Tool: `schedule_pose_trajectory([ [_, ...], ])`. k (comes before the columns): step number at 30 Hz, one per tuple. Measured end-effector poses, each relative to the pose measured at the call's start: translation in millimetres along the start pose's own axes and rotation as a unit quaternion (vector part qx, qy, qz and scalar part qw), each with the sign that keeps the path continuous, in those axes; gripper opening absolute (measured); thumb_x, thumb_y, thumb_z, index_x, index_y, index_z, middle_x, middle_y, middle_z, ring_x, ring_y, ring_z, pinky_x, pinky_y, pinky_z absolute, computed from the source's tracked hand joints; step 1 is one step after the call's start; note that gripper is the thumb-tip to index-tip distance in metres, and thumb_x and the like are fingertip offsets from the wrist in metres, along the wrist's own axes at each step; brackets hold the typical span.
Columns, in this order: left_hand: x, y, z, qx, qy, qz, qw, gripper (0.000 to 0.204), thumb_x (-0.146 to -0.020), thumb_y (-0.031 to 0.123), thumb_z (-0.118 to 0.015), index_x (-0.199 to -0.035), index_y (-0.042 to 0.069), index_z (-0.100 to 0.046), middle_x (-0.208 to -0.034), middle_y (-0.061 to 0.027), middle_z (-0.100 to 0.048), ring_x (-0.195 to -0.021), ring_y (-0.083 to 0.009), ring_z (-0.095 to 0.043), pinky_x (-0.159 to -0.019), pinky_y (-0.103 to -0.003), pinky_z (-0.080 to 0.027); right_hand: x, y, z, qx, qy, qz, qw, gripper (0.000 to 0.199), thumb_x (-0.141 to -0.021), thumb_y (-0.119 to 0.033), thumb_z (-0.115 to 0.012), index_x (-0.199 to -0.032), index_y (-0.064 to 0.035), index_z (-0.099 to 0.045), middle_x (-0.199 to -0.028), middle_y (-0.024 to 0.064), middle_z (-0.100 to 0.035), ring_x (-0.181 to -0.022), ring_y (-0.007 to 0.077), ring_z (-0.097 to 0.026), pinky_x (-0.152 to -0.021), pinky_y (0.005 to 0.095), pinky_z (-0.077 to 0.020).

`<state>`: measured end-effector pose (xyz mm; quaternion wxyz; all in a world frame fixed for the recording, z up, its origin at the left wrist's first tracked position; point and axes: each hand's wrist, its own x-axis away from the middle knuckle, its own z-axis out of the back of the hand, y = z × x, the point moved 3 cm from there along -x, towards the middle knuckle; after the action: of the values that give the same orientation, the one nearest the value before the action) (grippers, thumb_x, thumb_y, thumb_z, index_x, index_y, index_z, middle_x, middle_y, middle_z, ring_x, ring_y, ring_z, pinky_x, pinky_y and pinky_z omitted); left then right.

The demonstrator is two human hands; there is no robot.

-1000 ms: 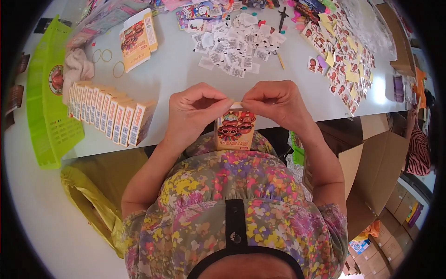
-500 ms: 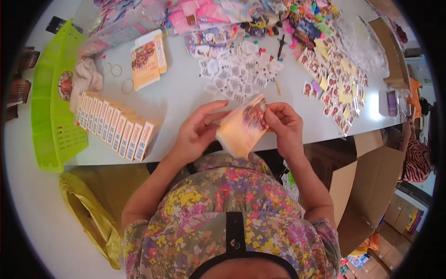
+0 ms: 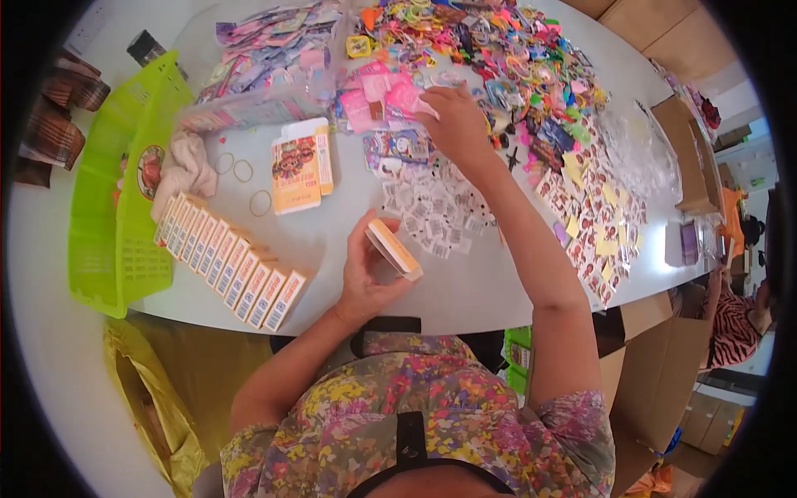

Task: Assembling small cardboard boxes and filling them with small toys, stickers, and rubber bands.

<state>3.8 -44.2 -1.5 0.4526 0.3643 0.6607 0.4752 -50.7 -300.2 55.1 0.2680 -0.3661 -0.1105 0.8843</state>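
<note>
My left hand (image 3: 365,274) is wrapped round a small orange-and-white carton (image 3: 394,249), holding it tilted above the table's near edge. An end of the carton faces me. My right hand (image 3: 457,124) is stretched across to the far side of the table, over some pink packets (image 3: 386,95). Its thumb and fingers look apart there, though the fingertips are partly hidden. Just nearer than that hand are a purple patterned packet (image 3: 394,147) and a spread of small white printed slips (image 3: 436,212).
A row of closed cartons (image 3: 232,266) and one flattened-looking carton (image 3: 296,174) are at left, by a green basket (image 3: 124,191). Behind stands a clear bin (image 3: 266,108) of packets. Colourful trinkets (image 3: 506,58) and small picture cards (image 3: 594,216) cover the right.
My right hand has let go of the carton and moved far forward to the pink packets. The carton stays in my left hand, now turned end-on. The view has shifted, showing more of the table's far side.
</note>
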Motion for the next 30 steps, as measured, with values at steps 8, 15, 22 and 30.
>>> schedule_pose_trajectory([
  [8, -3, 1, -3, -0.055, -0.017, 0.002, 0.998, 0.097, -0.067, 0.000, -0.083, -0.142, 0.007, -0.021, -0.131, -0.0148, -0.045, -0.123, -0.0241, -0.048, -0.100, -0.037, -0.044, -44, 17, -40, 0.126, -0.242, 0.122, 0.954, 0.042, -0.071, -0.033, -0.079, -0.104, -0.0074, -0.070, -0.098, 0.0091, -0.065, -0.103, 0.0286, -0.060, -0.085, 0.0381, -0.0502],
  [15, -4, -4, 4, -0.076, -0.034, 0.015, 0.996, 0.092, -0.067, -0.002, -0.080, -0.142, 0.005, -0.027, -0.134, -0.0134, -0.047, -0.122, -0.0231, -0.051, -0.100, -0.038, -0.045, -54, 23, -31, -0.125, -0.259, 0.035, 0.957, 0.022, -0.075, -0.023, -0.076, -0.092, -0.0083, -0.075, -0.087, 0.0090, -0.070, -0.086, 0.0239, -0.066, -0.075, 0.0357, -0.0518],
  [22, -3, -4, 3, -0.097, 0.025, -0.028, 0.995, 0.090, -0.064, 0.005, -0.084, -0.141, 0.004, -0.037, -0.129, -0.0113, -0.050, -0.111, -0.0199, -0.055, -0.088, -0.031, -0.050, -59, 3, -4, -0.037, 0.008, -0.069, 0.997, 0.023, -0.078, -0.024, -0.077, -0.079, -0.0025, -0.069, -0.073, 0.0055, -0.065, -0.064, 0.0152, -0.059, -0.058, 0.0336, -0.0451],
  [30, -4, 4, -5, -0.156, 0.015, -0.029, 0.987, 0.092, -0.069, 0.003, -0.084, -0.143, 0.003, -0.029, -0.128, -0.0124, -0.052, -0.112, -0.0197, -0.057, -0.091, -0.034, -0.052, -57, 36, 8, -0.101, 0.027, -0.204, 0.973, 0.026, -0.083, -0.030, -0.073, -0.082, -0.0042, -0.071, -0.060, 0.0047, -0.062, -0.054, 0.0163, -0.057, -0.053, 0.0316, -0.0455],
])
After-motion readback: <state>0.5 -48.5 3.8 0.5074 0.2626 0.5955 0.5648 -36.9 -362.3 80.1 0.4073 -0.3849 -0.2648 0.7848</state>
